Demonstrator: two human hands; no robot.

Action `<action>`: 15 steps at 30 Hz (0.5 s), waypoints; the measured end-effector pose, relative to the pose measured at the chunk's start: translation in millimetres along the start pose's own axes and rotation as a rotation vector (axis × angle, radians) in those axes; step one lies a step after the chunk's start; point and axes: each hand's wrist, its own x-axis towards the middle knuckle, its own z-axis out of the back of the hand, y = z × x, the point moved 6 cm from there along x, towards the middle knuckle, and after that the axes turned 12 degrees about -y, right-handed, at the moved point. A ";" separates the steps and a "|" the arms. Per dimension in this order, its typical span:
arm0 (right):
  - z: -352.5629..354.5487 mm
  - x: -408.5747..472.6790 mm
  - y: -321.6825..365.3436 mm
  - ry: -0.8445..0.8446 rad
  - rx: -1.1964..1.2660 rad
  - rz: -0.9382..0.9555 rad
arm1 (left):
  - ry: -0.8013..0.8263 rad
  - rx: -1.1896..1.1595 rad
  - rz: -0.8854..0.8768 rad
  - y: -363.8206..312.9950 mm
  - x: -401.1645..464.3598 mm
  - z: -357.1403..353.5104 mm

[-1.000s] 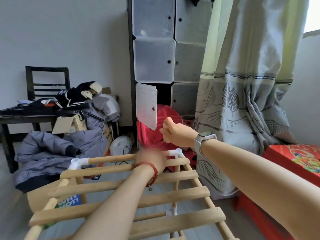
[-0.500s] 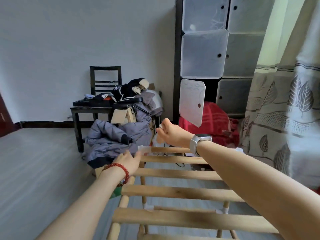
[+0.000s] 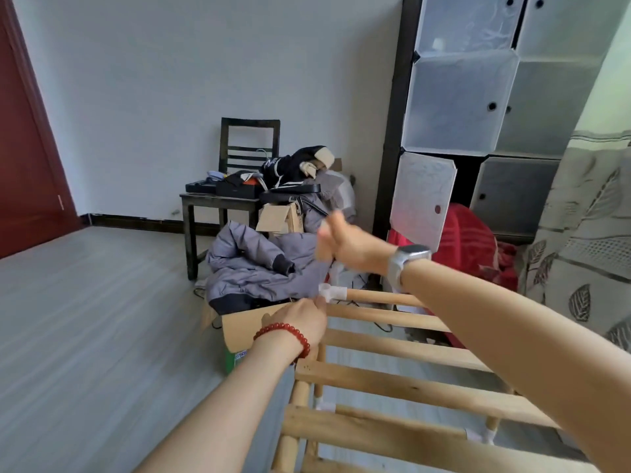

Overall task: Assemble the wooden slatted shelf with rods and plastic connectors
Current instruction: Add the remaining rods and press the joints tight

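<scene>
The wooden slatted shelf (image 3: 409,384) fills the lower right, its slats running across round side rods. A white plastic connector (image 3: 333,292) caps the far left corner, where the far rod (image 3: 382,297) joins it. My left hand (image 3: 300,322), with a red bead bracelet at the wrist, grips the left side rod just below that connector. My right hand (image 3: 345,244), with a watch on the wrist, is a closed fist in the air above the connector, blurred, apart from it. I see nothing in the fist.
An open cardboard box (image 3: 246,326) stands just left of the shelf corner. Behind it lie a grey jacket (image 3: 259,264) and a cluttered dark chair (image 3: 239,186). A cube cabinet (image 3: 461,104), red cloth (image 3: 471,247) and curtain (image 3: 587,233) are right; a red door (image 3: 24,148) left.
The view has swung left. My left hand slid from the far rod's middle to the left corner. My right fist moved left with it and now hovers above the corner connector.
</scene>
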 end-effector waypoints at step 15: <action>-31.4 -31.3 -20.2 0.147 -0.168 0.019 | -0.047 0.014 0.097 4.2 -6.7 5.8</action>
